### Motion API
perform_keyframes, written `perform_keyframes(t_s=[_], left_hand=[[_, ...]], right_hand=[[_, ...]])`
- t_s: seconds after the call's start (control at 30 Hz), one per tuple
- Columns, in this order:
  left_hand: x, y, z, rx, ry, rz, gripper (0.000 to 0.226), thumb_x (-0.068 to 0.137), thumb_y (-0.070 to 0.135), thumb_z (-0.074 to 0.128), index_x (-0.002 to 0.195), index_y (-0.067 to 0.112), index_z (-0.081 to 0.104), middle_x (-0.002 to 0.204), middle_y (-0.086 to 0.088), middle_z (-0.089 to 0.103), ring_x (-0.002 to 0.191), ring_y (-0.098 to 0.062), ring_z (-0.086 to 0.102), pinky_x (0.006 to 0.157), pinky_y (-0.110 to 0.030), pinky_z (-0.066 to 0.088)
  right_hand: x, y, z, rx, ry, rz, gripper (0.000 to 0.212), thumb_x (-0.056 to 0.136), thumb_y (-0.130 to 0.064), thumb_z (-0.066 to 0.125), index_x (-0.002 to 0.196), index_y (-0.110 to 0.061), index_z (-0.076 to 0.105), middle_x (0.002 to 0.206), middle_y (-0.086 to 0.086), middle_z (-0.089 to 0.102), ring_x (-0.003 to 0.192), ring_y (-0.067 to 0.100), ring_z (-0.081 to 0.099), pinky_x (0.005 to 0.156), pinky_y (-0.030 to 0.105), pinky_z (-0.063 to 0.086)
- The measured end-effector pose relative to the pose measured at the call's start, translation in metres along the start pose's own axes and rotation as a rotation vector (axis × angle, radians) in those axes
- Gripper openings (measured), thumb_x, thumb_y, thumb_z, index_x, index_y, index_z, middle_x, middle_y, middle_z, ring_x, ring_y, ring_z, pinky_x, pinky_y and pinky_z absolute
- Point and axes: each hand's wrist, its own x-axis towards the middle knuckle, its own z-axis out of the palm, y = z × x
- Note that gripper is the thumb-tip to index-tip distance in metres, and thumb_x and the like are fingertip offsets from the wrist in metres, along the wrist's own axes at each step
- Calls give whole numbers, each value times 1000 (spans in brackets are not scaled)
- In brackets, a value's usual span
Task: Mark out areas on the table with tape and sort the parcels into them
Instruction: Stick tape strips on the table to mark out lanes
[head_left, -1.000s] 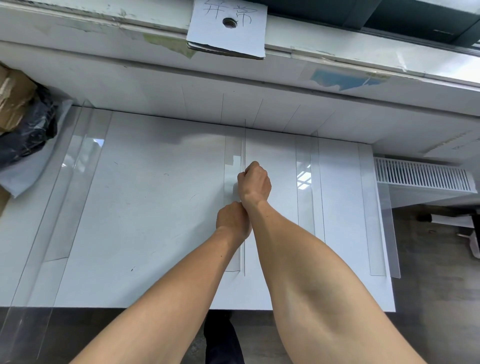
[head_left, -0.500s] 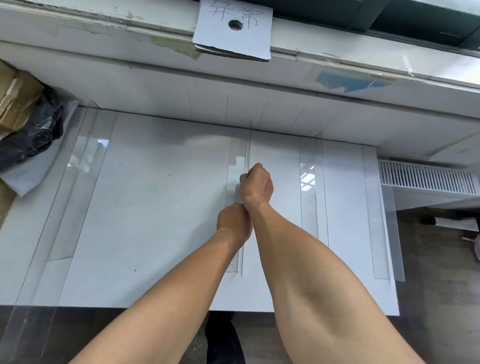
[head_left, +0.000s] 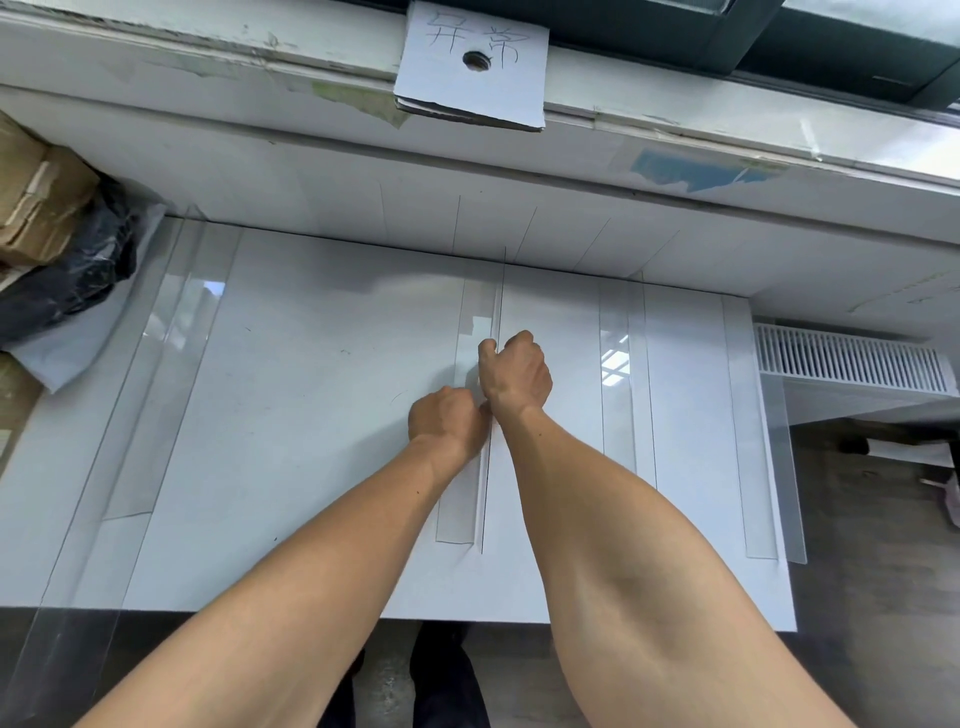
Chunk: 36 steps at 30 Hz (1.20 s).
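Surveying from the left, all positions are referred to the middle tape strip (head_left: 470, 322).

Well to its left, at the table's edge, brown cardboard parcels (head_left: 36, 202) lie against a black bag (head_left: 67, 275). Nearer, still left of it, two clear tape strips (head_left: 171, 374) run side by side down the white table (head_left: 322, 415).

The middle tape strip lies flat on the table. Its long axis runs from the near edge toward the wall, and its near end is cut off short of the table's front.

The left hand (head_left: 447, 421) rests on it about halfway along, fingers curled under. The right hand (head_left: 517, 374) sits just beyond, on the strip's right edge. Its fingers are curled and its thumb is laid toward the strip. I cannot tell whether either hand pinches the tape. A pencil line (head_left: 500, 291) runs along the strip's right edge.

Right of it lies another tape strip (head_left: 618, 384), parallel, and further right a last tape strip (head_left: 743, 415) near the table's end. A white grille (head_left: 852, 364) stands beyond that. A handwritten card (head_left: 472, 67) hangs on the ledge above the far end.

Against the frame of a second ago, both hands are on the same strip at much the same point. The left hand has drawn slightly leftward from under the right wrist.
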Motion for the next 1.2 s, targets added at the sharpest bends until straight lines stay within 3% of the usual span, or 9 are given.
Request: perform_keyframes(t_s=[0.23,0.4,0.57,0.73,0.93,1.1,1.2], left_hand=[[22,-40,-32,36,167,-67,45,98,46,38,118,9,57,115,-14,62,105,-33,58,78,-36,43],[21,-70,-59,54,265,-71,36,100,33,41,122,9,56,117,-14,59,109,-32,54,82,-39,43],[16,-113,-79,40,307,-106,26,95,8,45,120,10,55,118,-13,56,109,-30,50,80,-37,39],[7,-171,-95,31,387,-156,40,85,-8,42,117,10,55,115,-13,56,108,-30,49,82,-36,41],[-7,-255,-105,45,448,-284,36,90,-7,41,118,10,54,119,-14,55,111,-32,49,85,-39,41],[-22,-318,-94,20,367,-415,37,90,-3,46,125,9,50,125,-17,51,118,-35,47,89,-42,43],[-28,-343,-84,-42,286,-478,31,91,1,48,122,5,52,121,-17,57,111,-35,55,83,-40,46]], right_hand=[[-3,-20,0,-106,194,-224,34,96,-32,47,121,-12,58,120,6,58,112,26,50,94,36,36],[-17,-46,12,-159,242,-448,30,96,-27,48,120,-14,60,119,4,59,114,23,49,95,33,35],[-40,-87,38,-164,205,-529,29,98,-26,46,121,-14,60,119,2,61,112,22,51,93,33,36],[-69,-135,69,-156,151,-599,31,99,-26,45,122,-14,60,119,3,63,113,22,51,94,33,36],[-102,-191,111,-175,65,-671,29,99,-26,44,120,-13,60,118,3,62,113,23,51,94,33,36],[-131,-227,149,-197,-12,-717,28,100,-24,44,117,-12,61,116,5,62,110,24,52,92,33,36],[-144,-243,168,-219,-63,-706,28,100,-24,44,116,-10,62,114,7,63,108,26,53,90,35,39]])
